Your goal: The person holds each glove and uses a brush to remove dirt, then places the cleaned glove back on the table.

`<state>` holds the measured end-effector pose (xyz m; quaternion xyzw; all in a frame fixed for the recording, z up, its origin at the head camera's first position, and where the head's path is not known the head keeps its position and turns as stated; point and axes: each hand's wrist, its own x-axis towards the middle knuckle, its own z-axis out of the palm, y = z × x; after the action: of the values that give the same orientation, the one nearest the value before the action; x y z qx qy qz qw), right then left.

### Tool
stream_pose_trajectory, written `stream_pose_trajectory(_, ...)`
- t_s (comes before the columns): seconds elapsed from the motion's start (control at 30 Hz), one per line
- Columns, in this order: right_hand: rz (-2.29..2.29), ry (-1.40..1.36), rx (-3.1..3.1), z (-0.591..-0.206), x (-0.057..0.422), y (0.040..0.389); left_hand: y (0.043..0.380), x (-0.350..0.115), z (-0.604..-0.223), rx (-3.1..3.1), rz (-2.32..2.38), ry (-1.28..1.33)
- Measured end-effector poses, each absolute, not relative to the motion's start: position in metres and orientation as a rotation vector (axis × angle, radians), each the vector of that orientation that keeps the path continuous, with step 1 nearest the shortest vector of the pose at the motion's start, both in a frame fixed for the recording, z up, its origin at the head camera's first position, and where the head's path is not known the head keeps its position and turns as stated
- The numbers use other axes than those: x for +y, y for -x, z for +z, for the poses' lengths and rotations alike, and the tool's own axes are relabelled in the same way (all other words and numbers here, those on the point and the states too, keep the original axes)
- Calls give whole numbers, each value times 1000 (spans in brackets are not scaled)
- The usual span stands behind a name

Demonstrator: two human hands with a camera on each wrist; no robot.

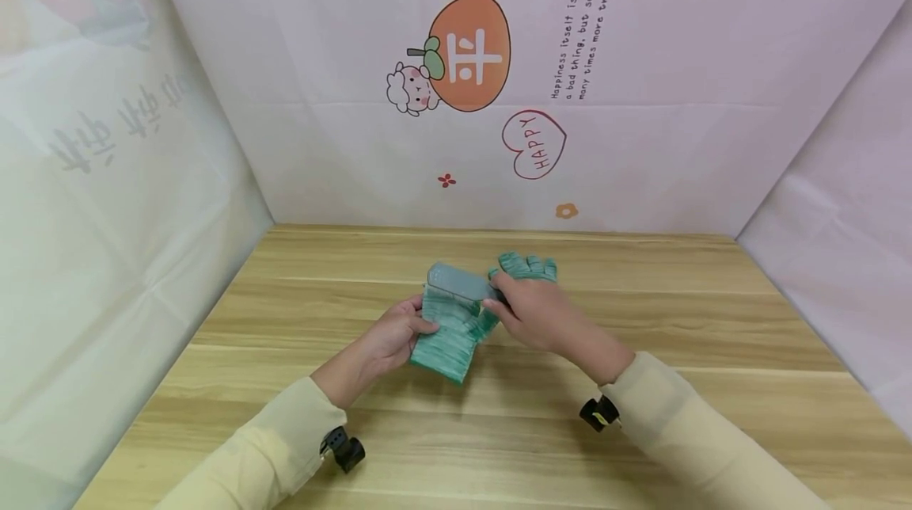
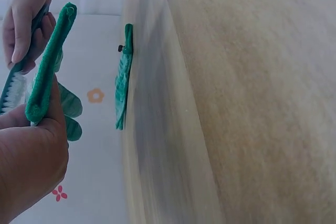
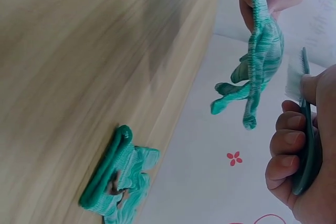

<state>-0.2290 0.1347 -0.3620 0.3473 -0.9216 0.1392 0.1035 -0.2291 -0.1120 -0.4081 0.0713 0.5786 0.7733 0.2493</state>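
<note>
My left hand (image 1: pixel 392 332) grips a green-and-white knit glove (image 1: pixel 443 352) near its cuff, thumb on the near face. The glove is held up above the table, its fingers hanging down in the right wrist view. In my right hand (image 1: pixel 537 312) is a brush (image 1: pixel 461 282) with a grey-green back and white bristles (image 3: pixel 295 80). Those bristles point toward the held glove, with a small gap between them in the right wrist view. A second green glove (image 3: pixel 128 169) lies on the table, partly hidden behind my right hand in the head view.
The wooden table (image 1: pixel 342 256) meets a white printed cloth (image 1: pixel 342 161) at the back, and similar cloth hangs at both sides. A small dark brown piece (image 3: pixel 115 183) sits on the lying glove. Black wrist cameras (image 1: pixel 345 448) are strapped to both sleeves.
</note>
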Motion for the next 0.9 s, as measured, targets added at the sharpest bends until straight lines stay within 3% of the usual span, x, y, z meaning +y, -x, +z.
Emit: stream_pose_trajectory(0.9, 466, -842, -2835, -380, 199, 224, 233, -121, -401, 1609, 2145, -105)
